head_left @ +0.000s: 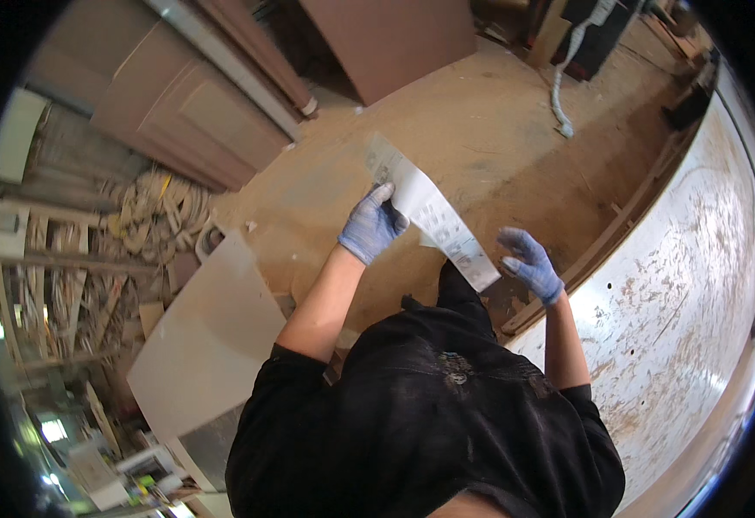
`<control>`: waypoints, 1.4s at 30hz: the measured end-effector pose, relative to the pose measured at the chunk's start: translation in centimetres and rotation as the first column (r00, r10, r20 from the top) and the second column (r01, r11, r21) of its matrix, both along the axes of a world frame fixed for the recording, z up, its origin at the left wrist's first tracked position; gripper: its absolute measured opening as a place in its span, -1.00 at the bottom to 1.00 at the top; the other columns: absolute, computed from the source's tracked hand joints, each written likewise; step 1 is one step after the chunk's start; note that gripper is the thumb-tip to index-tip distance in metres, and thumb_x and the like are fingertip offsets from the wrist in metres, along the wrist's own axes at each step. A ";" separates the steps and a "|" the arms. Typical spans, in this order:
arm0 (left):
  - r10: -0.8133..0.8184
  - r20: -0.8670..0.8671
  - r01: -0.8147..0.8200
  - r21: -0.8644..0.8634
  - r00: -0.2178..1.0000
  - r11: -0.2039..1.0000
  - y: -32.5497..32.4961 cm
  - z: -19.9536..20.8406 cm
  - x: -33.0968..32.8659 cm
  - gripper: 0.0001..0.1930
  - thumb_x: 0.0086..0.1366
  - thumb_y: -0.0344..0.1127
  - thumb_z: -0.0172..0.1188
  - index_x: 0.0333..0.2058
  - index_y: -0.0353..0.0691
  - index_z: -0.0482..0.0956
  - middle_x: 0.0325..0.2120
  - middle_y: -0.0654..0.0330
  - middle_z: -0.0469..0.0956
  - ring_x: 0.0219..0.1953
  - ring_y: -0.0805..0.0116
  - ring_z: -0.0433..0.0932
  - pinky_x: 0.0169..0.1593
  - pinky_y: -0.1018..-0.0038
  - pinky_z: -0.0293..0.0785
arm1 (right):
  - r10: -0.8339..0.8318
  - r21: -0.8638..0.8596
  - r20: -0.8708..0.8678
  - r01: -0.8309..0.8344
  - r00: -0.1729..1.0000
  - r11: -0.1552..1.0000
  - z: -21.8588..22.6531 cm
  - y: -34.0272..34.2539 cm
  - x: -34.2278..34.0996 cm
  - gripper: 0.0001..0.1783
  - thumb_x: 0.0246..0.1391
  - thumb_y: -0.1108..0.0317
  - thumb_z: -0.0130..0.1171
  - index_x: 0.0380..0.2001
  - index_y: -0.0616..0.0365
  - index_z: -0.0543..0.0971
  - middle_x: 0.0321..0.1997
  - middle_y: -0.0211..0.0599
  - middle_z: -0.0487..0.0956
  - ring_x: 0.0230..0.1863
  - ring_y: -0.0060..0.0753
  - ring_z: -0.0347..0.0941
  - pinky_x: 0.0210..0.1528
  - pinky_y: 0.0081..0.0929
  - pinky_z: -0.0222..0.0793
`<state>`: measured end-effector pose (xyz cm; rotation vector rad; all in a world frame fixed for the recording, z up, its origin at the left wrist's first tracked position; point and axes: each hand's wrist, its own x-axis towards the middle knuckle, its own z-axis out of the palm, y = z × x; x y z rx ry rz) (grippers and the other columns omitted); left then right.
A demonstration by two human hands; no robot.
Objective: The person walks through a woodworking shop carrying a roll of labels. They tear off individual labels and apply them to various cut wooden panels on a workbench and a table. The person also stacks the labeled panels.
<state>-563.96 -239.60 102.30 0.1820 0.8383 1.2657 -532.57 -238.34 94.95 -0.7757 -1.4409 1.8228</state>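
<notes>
Gripped by my left hand (372, 226), in a blue-grey work glove, is a long white sheet of paper (433, 213) with printed text and small drawings. A crease seems to cross it near the hand, and its far end looks washed out by glare. The thumb lies over the paper; the other fingers are partly behind it. My right hand (530, 266), gloved alike, is raised just right of the paper's near end, apart from it. Its fingers are spread and slightly curled, with nothing in them.
A scuffed, pale worktable (645, 319) curves along my right side. On my left lies a large light panel (209, 337). Brown door panels (196, 116) lean at the far left, near a scrap-wood pile (157, 211). A pale hose (559, 95) hangs down to the dusty floor (472, 112).
</notes>
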 end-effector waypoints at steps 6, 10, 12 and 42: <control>-0.374 0.106 0.376 0.006 0.921 0.927 24.9 -2.6 8.9 -0.69 0.27 -0.21 -0.02 -0.06 -0.19 0.38 -0.19 0.22 0.49 -0.21 0.43 0.49 -0.25 0.53 0.50 | -0.119 0.183 -0.320 0.184 0.940 0.966 -1.2 23.8 -1.7 -0.60 -0.06 0.38 0.22 -0.15 0.17 0.34 0.02 -0.24 0.38 0.11 -0.37 0.25 0.17 -0.36 0.09; -0.325 0.046 0.328 -0.151 0.945 0.932 41.1 -1.2 16.0 -0.70 0.28 -0.18 -0.05 -0.08 -0.17 0.39 -0.30 0.29 0.50 -0.34 0.49 0.50 -0.35 0.56 0.50 | -0.241 0.202 -0.172 0.273 0.955 0.940 -0.3 38.6 1.8 -0.59 -0.08 0.34 0.26 -0.19 0.17 0.33 -0.17 -0.33 0.40 -0.05 -0.43 0.31 0.06 -0.40 0.22; -0.442 0.120 0.457 -0.162 0.889 0.875 48.6 -1.0 18.7 -0.71 0.28 -0.18 -0.05 -0.08 -0.15 0.39 -0.36 0.31 0.51 -0.40 0.54 0.50 -0.46 0.62 0.50 | -0.314 0.228 -0.175 0.348 0.933 0.909 -0.2 45.3 4.9 -0.50 -0.09 0.31 0.27 -0.10 0.16 0.29 -0.06 -0.29 0.38 0.01 -0.39 0.30 0.10 -0.37 0.21; -0.950 0.106 -0.041 0.994 0.293 0.099 135.8 11.0 83.9 -0.78 0.20 -0.24 0.13 -0.42 -0.31 0.54 -0.54 0.05 0.53 -0.58 0.21 0.50 -0.39 0.31 0.44 | -0.896 0.152 0.333 0.921 0.294 0.359 -10.6 123.8 58.2 -0.76 -0.05 0.42 0.18 -0.25 0.23 0.58 -0.32 -0.19 0.61 -0.31 -0.54 0.52 -0.23 -0.55 0.42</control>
